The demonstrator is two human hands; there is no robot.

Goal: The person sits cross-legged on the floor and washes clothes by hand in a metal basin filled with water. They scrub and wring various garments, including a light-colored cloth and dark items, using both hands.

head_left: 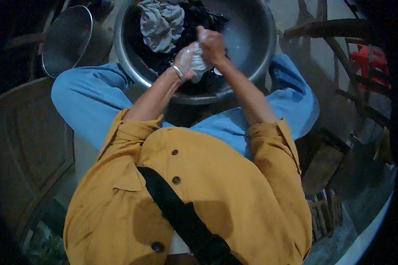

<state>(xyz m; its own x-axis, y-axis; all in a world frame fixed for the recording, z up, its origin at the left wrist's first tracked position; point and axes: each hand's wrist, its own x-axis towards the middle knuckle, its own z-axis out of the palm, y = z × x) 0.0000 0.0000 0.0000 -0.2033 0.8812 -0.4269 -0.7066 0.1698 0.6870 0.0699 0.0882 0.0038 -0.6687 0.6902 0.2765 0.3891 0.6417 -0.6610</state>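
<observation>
Shirt and strap, 6 o'clock: I look down past a mustard shirt [261, 194], crossed by a black strap [181, 207].
Trousers, 10 and 2 o'clock: blue trousers [88, 88], knees parted around the basin.
Left hand: at 12 o'clock, the left hand [185, 62] is curled against the cloth; a silver bangle [179, 73] circles the wrist.
Right hand: just toward 1 o'clock, the right hand [211, 46] is closed in a fist on the same cloth.
White cloth: I find the white cloth [200, 66] bunched between both hands, over the basin; pale, wet-looking, creased in narrow folds.
Basin: round, metal basin [208, 98], cloudy water toward its 3 o'clock.
Other laundry: dark cloth [210, 17] lies across the basin's middle; crumpled grey cloth [162, 28] sits at its 10 o'clock.
Surroundings: metal bucket [62, 48], 10 o'clock; wooden furniture [327, 27] and red object [362, 59], 2 o'clock.
</observation>
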